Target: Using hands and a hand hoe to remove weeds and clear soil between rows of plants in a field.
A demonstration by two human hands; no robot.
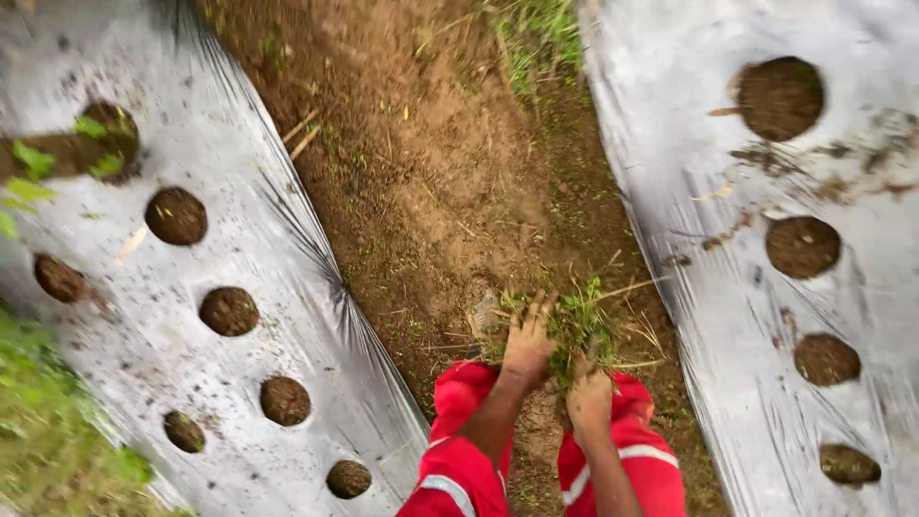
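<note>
Landmark: the dirt path (pixel 431 172) running between the two plastic sheets. Your left hand (pixel 528 347) sits low on the path, palm down, fingers spread over a clump of weeds (pixel 574 321); grip looks loose, pressing on the clump rather than clenched. Your right hand (pixel 590 400) is just beside it, lower on the same path, fingers closed into the bottom of the weeds, grasping grass and roots. Both hands are muddy. The weeds are green blades mixed with dry straw, at the path's lower middle, touching both hands. Your red sleeves (pixel 459 450) with grey stripes come up from the bottom edge of the path.

Left of the path: silver plastic sheet (pixel 239 153) with round soil-filled holes (pixel 229 311) in rows, a few small green seedlings (pixel 33 163) at its far left. Right of the path: another silver plastic sheet (pixel 670 115), dirt-smeared, also with holes (pixel 802 247). Grass tuft (pixel 541 38) at the path's top end.
</note>
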